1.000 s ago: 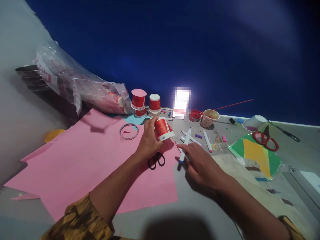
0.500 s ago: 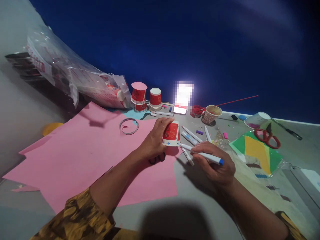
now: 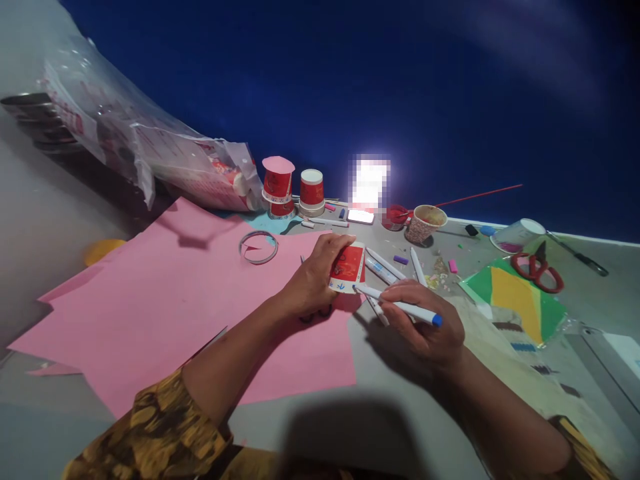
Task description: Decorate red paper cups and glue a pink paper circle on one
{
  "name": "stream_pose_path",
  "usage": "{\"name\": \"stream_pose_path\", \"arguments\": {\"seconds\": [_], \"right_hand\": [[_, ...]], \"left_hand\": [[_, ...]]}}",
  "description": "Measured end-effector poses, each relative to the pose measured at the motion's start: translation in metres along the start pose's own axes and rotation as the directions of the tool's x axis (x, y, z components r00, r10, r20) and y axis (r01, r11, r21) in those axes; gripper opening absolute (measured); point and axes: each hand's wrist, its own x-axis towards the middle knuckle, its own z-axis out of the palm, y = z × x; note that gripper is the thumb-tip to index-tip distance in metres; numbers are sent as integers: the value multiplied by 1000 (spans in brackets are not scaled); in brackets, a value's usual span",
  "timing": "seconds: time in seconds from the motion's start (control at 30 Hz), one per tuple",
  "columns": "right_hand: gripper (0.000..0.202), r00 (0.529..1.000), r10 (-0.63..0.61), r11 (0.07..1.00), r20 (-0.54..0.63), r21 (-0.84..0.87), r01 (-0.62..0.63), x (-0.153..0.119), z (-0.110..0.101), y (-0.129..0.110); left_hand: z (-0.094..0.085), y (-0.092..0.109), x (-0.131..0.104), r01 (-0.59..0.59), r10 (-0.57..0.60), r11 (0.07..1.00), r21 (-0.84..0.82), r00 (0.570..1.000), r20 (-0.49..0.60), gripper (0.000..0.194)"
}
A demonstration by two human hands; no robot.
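Observation:
Near the middle of the view, my left hand (image 3: 311, 280) is wrapped round a red paper cup (image 3: 349, 263) with a white band marked in blue along its lower edge. My right hand (image 3: 429, 327) pinches a white marker with a blue end (image 3: 413, 311). The marker's tip touches or nearly touches the white band. Under my left hand and forearm lies a large pink paper sheet (image 3: 200, 293). Several white markers (image 3: 383, 272) lie just beyond the cup, and a purple cap (image 3: 401, 259) is beside them.
Stacked red cups (image 3: 278, 183) and another red cup (image 3: 312, 192) stand at the back, near a tape ring (image 3: 258, 247). A plastic bag (image 3: 175, 160) is at the left. Rightward are a paper cup (image 3: 425, 223), red-handled scissors (image 3: 537, 271) and green-yellow paper (image 3: 515, 297).
My right hand and the marker have shifted slightly left. The held cup has moved slightly right and is turned a little. The camera view has also shifted slightly.

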Motion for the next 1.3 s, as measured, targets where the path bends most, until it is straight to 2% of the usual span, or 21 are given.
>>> {"name": "stream_pose_path", "arguments": {"seconds": [0.13,0.57,0.8,1.03,1.3], "right_hand": [[12,1000,-9,1000,2,-3,9,0,0,0],[11,997,21,999,80,-38,-18,1,-1,0],[10,997,24,999,79,-42,-21,1,-2,0],[16,1000,8,1000,-8,24,-8,0,0,-2],[14,999,0,1000,52,-12,1,0,1,-2]], "left_hand": [[0,0,1,-22,22,1000,0,1000,-2,79],[0,7,-1,71,-72,997,-19,997,-27,78],[1,8,-1,63,-63,998,-20,997,-32,74],[2,3,1,-7,8,1000,23,1000,-23,79],[2,5,0,-1,2,999,39,999,-38,77]]}}
